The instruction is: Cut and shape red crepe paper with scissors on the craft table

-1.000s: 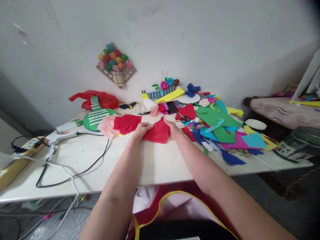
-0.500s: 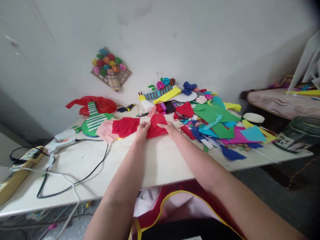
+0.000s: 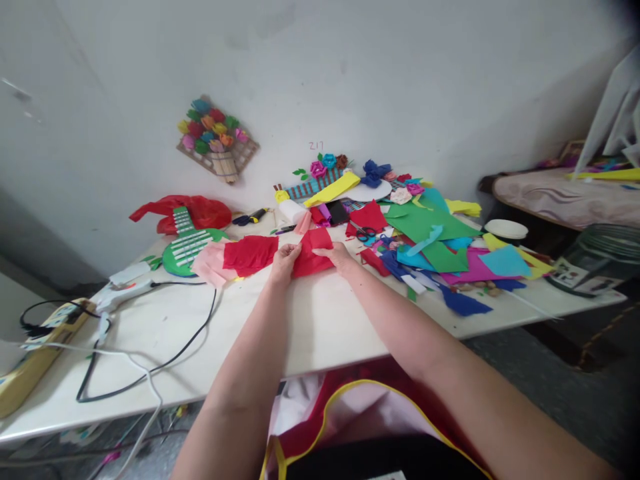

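Observation:
A piece of red crepe paper (image 3: 311,257) lies folded on the white table (image 3: 320,320) between both hands. My left hand (image 3: 283,261) pinches its left edge with closed fingers. My right hand (image 3: 341,256) presses on its right side, fingers curled over the paper's edge. Another red sheet (image 3: 250,254) and a pink sheet (image 3: 210,261) lie just to the left. Black-handled scissors (image 3: 367,234) rest a little beyond my right hand.
A heap of coloured paper scraps (image 3: 440,250) covers the table's right half. A glue gun (image 3: 125,288) with black cable (image 3: 150,363) lies at left, beside a green paper guitar (image 3: 187,241) and a red plastic bag (image 3: 200,210). A paper-flower craft (image 3: 216,137) hangs on the wall.
The red paper went from a spread, pointed sheet to a smaller fold, its near part turned up between my hands. Both hands drew closer together.

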Available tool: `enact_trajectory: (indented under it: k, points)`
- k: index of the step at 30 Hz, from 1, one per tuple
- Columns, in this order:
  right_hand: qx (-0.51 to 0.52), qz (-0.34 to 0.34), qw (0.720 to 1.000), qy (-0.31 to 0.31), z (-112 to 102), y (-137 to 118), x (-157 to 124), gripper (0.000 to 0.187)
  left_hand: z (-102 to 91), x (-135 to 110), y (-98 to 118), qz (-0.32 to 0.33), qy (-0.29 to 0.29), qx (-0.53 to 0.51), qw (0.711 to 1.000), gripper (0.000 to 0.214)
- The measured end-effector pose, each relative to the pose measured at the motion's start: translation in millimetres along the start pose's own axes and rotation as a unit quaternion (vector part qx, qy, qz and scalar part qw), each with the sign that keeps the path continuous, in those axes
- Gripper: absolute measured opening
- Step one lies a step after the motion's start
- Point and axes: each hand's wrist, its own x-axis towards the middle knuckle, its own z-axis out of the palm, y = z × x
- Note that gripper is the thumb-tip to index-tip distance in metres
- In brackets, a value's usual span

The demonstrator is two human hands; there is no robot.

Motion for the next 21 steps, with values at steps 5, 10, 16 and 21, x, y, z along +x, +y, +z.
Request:
enact_trajectory:
  k: [5,10,16,21]
  points:
    - [-0.014,0.004,1.000,0.009,0.4,-0.3,0.9,0.029,-1.2,-1.3,1.1,-0.014,-0.023,-0.022,0.999,0.034]
    - [-0.007,0.020,0.999,-0.033,-1.2,-6.2,-5.5,0.028,-5.5,-2.3,4.8,-0.046,-0.044,-0.039,0.997,0.035]
    - [-0.026,0.032,0.990,-0.133,-8.4,-4.1,-4.8,0.025,-10.7,-0.5,6.4,-0.058,-0.037,-0.028,0.997,0.030]
    - [-0.063,0.047,0.984,-0.162,-7.4,-5.8,-5.5,0.024,-12.6,-1.5,4.3,-0.058,-0.053,0.007,0.997,0.030]
